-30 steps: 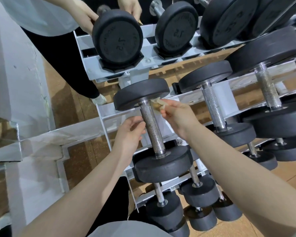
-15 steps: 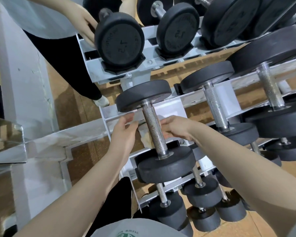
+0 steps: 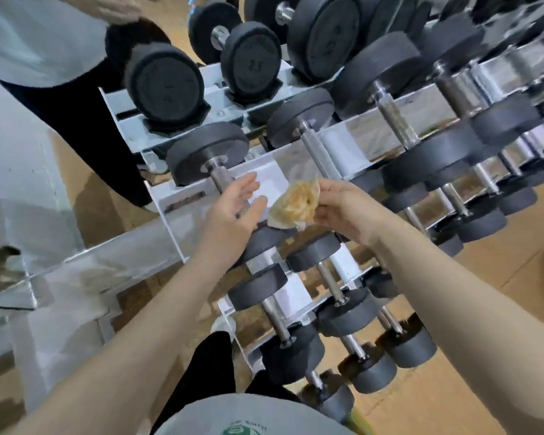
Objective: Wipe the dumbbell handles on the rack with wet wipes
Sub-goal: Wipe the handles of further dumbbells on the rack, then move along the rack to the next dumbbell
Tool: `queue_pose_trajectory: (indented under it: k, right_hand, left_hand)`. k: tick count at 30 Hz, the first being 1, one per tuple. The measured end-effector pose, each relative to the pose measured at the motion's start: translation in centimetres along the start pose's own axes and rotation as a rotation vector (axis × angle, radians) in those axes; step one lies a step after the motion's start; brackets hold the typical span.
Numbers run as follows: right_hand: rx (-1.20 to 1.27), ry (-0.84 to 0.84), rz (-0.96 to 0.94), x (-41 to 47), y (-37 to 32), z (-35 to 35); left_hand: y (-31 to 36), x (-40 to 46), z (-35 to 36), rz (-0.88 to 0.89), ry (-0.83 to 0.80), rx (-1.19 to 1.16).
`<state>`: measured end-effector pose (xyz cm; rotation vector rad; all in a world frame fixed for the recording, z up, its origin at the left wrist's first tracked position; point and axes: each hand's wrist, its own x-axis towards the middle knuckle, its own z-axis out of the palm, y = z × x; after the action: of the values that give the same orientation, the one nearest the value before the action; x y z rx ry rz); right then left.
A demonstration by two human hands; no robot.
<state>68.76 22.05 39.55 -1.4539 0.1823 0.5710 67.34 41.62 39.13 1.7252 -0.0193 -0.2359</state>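
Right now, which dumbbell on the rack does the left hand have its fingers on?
The leftmost dumbbell of the middle row: the left hand lies open over its knurled handle. The right hand holds the stained wipe clear of every handle.

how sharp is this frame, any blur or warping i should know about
Head view: motion blur smears the top right dumbbells and softens both hands; the wipe in the right hand stays readable; wide-angle warping tilts the rack; glare on the mirror at left.

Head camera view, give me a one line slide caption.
Right hand holds a stained wipe beside the dumbbell handle, left hand open.
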Motion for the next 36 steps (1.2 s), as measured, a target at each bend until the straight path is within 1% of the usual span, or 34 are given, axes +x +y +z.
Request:
queue_pose_trajectory:
  k: [1,4,5,8,9,10,11,12,14,17,19,20,21,22,23,25,26,29,33,36]
  right_hand:
    - [0.012,0.012,-0.018,-1.2,0.3,-0.3]
    - [0.048,0.097,-0.041,-5.6,1.1,-1.1]
    - [0.042,0.122,-0.060,-6.3,1.2,-1.1]
    - [0.019,0.241,-0.140,-9.6,2.8,-1.4]
    - [0.001,0.283,-0.168,-10.5,3.4,-1.4]
    - [-0.011,0.364,-0.194,-11.9,4.6,-1.2]
    - [-0.054,0.401,-0.210,-12.6,5.2,-0.9]
    - [-0.100,0.468,-0.210,-14.2,6.7,-0.6]
    - [-0.189,0.543,-0.162,-16.4,8.8,0.3]
    - [-0.183,0.700,-0.093,-21.0,11.8,1.2]
    - [-0.143,0.777,-0.058,-24.3,13.1,2.1]
    - [-0.124,0.809,-0.045,-25.8,13.5,2.5]
    - [-0.097,0.878,-0.049,-28.2,13.8,3.2]
    - [-0.092,0.888,-0.052,-28.9,14.0,3.4]
    - [-0.092,0.937,-0.053,-31.0,14.4,3.8]
    - [-0.107,0.953,-0.042,-32.7,14.8,4.2]
    - [-0.085,0.992,-0.029,-34.5,15.4,4.6]
    - [0.037,1.066,0.016,-38.3,17.5,5.6]
    - [0.117,1.104,0.028,-42.9,20.5,6.3]
    - [0.184,1.096,0.014,-47.3,23.3,6.2]
  left_hand:
    - [0.2,-0.5,1.0,-0.005,-0.052,-0.050]
    - [0.7,-2.4,4.4,-0.096,-0.206,-0.092]
    - [0.7,-2.7,5.0,-0.134,-0.224,-0.122]
    - [1.3,-4.7,7.5,-0.290,-0.369,-0.197]
    - [1.2,-5.4,7.9,-0.318,-0.400,-0.209]
    - [1.1,-6.4,8.5,-0.338,-0.447,-0.200]
    - [1.0,-6.8,8.6,-0.348,-0.449,-0.220]
    - [0.5,-7.7,9.2,-0.370,-0.489,-0.240]
    - [-0.6,-9.0,10.0,-0.439,-0.525,-0.285]
    - [-1.7,-11.7,11.9,-0.532,-0.674,-0.237]
    - [-1.8,-13.9,13.1,-0.554,-0.801,-0.170]
    - [-1.7,-14.8,13.6,-0.541,-0.858,-0.130]
    - [-1.0,-16.4,14.8,-0.516,-0.927,-0.070]
    - [-0.7,-16.8,15.1,-0.480,-0.942,-0.018]
    - [-0.2,-18.2,16.1,-0.427,-1.009,0.049]
    - [0.5,-19.2,17.1,-0.324,-1.092,0.160]
    - [0.8,-20.5,17.9,-0.281,-1.162,0.200]
    - [1.3,-23.4,19.7,-0.209,-1.281,0.257]
    - [1.5,-27.9,22.2,-0.159,-1.353,0.285]
    - [0.8,-32.1,24.5,-0.058,-1.380,0.321]
